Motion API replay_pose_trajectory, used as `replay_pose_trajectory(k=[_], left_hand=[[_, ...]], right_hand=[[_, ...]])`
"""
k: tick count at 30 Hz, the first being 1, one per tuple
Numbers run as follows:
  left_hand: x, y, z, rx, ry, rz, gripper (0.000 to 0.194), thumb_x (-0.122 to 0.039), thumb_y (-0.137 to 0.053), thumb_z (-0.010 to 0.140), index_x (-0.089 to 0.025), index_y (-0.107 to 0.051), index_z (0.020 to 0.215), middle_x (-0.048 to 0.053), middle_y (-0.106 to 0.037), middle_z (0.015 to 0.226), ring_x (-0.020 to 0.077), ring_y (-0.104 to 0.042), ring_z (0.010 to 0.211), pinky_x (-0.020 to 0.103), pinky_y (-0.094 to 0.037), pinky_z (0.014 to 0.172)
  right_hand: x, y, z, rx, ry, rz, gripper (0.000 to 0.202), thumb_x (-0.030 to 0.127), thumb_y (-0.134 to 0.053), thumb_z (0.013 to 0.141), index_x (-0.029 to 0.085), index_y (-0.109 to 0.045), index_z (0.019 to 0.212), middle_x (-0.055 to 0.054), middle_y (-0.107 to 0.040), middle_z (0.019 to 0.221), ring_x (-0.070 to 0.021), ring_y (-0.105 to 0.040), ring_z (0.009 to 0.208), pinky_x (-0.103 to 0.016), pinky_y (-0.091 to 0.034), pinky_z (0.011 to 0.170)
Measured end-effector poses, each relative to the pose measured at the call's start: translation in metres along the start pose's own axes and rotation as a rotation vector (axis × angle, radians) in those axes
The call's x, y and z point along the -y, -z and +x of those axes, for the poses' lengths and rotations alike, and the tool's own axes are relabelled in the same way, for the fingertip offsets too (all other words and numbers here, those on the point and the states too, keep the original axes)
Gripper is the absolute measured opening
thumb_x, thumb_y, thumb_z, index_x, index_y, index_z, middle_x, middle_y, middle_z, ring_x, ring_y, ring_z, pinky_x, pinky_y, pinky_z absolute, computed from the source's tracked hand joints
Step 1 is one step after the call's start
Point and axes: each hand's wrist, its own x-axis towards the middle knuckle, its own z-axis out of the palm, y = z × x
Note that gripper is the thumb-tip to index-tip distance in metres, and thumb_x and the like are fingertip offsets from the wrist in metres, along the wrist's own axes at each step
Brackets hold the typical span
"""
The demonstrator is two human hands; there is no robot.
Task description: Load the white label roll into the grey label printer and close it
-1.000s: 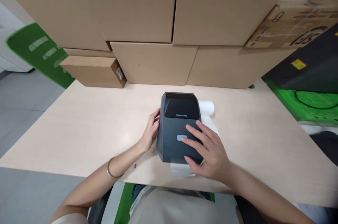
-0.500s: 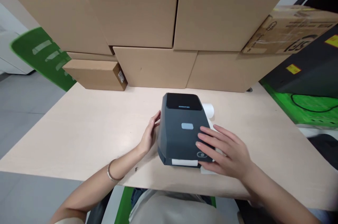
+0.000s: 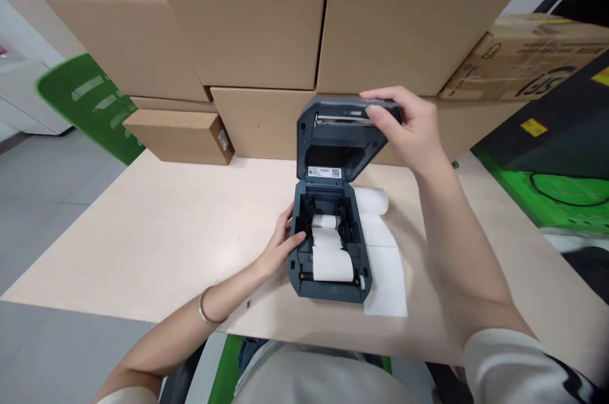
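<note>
Dark grey plastic label printer (image 3: pixel 330 252) sits near the front edge of the pale worktop (image 3: pixel 143 233), its lid (image 3: pixel 340 137) swung up and pinched at the rim by the right hand (image 3: pixel 409 128), while the left hand (image 3: pixel 280 245) lies spread against the body's side, steadying it. Inside, a white label roll (image 3: pixel 326 222) feeds paper toward the front slot, beside a loose label strip (image 3: pixel 383 252); opening the housing looks like the step in hand, and reaching into the bay would call for the lid staying up.
</note>
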Motion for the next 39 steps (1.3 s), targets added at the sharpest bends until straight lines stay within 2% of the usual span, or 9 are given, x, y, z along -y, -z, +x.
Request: replay_pose_trajectory(k=[9, 14, 17, 19, 21, 24, 26, 33, 39], left_hand=[[0.000, -0.001, 0.013, -0.074, 0.056, -0.068, 0.082, -0.052, -0.076, 0.085, -0.030, -0.038, 0.154, 0.008, -0.033, 0.168, 0.0334, -0.028, 0.157, 0.049, -0.027, 0.130], [0.002, 0.001, 0.015, -0.027, 0.059, -0.066, 0.085, -0.049, -0.079, 0.082, -0.029, -0.038, 0.154, 0.009, -0.033, 0.168, 0.0344, -0.031, 0.156, 0.052, -0.025, 0.130], [0.004, 0.002, 0.017, -0.045, 0.036, -0.044, 0.087, -0.050, -0.079, 0.082, -0.029, -0.037, 0.155, 0.008, -0.030, 0.170, 0.0346, -0.026, 0.158, 0.052, -0.021, 0.132], [0.005, 0.003, 0.019, -0.059, 0.033, -0.024, 0.092, -0.052, -0.080, 0.081, -0.032, -0.034, 0.157, 0.007, -0.024, 0.173, 0.0351, -0.021, 0.160, 0.052, -0.018, 0.133], [0.003, 0.003, 0.022, -0.050, 0.023, 0.004, 0.096, -0.052, -0.080, 0.081, -0.032, -0.029, 0.160, 0.006, -0.019, 0.174, 0.0353, -0.019, 0.161, 0.053, -0.017, 0.133], [-0.002, 0.003, 0.024, -0.013, -0.016, 0.064, 0.098, -0.049, -0.078, 0.083, -0.030, -0.024, 0.162, 0.007, -0.017, 0.175, 0.0350, -0.018, 0.162, 0.053, -0.018, 0.134], [-0.005, 0.003, 0.024, 0.014, -0.038, 0.095, 0.098, -0.048, -0.077, 0.084, -0.029, -0.022, 0.163, 0.007, -0.018, 0.175, 0.0351, -0.017, 0.162, 0.053, -0.017, 0.134], [-0.007, 0.004, 0.026, 0.066, -0.091, 0.108, 0.093, -0.040, -0.075, 0.087, -0.026, -0.023, 0.163, 0.008, -0.025, 0.173, 0.0350, -0.021, 0.161, 0.053, -0.018, 0.134], [-0.006, 0.004, 0.027, 0.001, -0.108, 0.132, 0.088, -0.034, -0.074, 0.082, -0.021, -0.034, 0.159, 0.012, -0.038, 0.167, 0.0367, -0.031, 0.157, 0.054, -0.024, 0.131]], right_hand=[[-0.044, -0.032, 0.036, -0.005, -0.155, 0.094, 0.037, 0.052, -0.052, 0.100, 0.021, -0.072, 0.099, -0.002, -0.075, 0.102, -0.0218, -0.070, 0.105, -0.041, -0.051, 0.100], [-0.023, -0.027, 0.018, -0.036, -0.088, 0.001, 0.034, 0.047, -0.045, 0.104, 0.020, -0.065, 0.112, -0.005, -0.072, 0.114, -0.0195, -0.068, 0.108, -0.040, -0.053, 0.099], [0.003, -0.018, -0.010, -0.243, -0.023, -0.197, 0.034, 0.047, -0.048, 0.103, 0.021, -0.059, 0.122, -0.013, -0.066, 0.125, -0.0249, -0.061, 0.118, -0.048, -0.049, 0.106], [0.021, -0.014, -0.033, -0.282, 0.063, -0.333, 0.031, 0.047, -0.050, 0.101, 0.021, -0.062, 0.113, -0.015, -0.068, 0.113, -0.0294, -0.061, 0.111, -0.052, -0.047, 0.102], [0.038, -0.016, -0.056, 0.021, 0.158, -0.404, 0.027, 0.040, -0.048, 0.102, 0.021, -0.066, 0.098, -0.013, -0.070, 0.095, -0.0294, -0.064, 0.098, -0.050, -0.048, 0.093], [0.054, -0.029, -0.084, 0.708, 0.234, -0.445, 0.024, 0.027, -0.051, 0.100, 0.016, -0.071, 0.092, -0.011, -0.073, 0.090, -0.0275, -0.067, 0.093, -0.045, -0.046, 0.092], [0.055, -0.040, -0.095, 0.919, 0.237, -0.451, 0.017, 0.023, -0.060, 0.094, 0.012, -0.073, 0.095, -0.011, -0.075, 0.092, -0.0266, -0.068, 0.093, -0.041, -0.046, 0.092], [0.043, -0.069, -0.105, 1.059, 0.223, -0.421, 0.014, 0.017, -0.062, 0.088, 0.012, -0.075, 0.088, -0.012, -0.078, 0.093, -0.0227, -0.071, 0.086, -0.038, -0.045, 0.095], [0.044, -0.071, -0.097, 1.023, 0.225, -0.435, 0.009, 0.016, -0.067, 0.081, 0.014, -0.074, 0.086, -0.010, -0.076, 0.085, -0.0238, -0.071, 0.088, -0.043, -0.038, 0.116]])
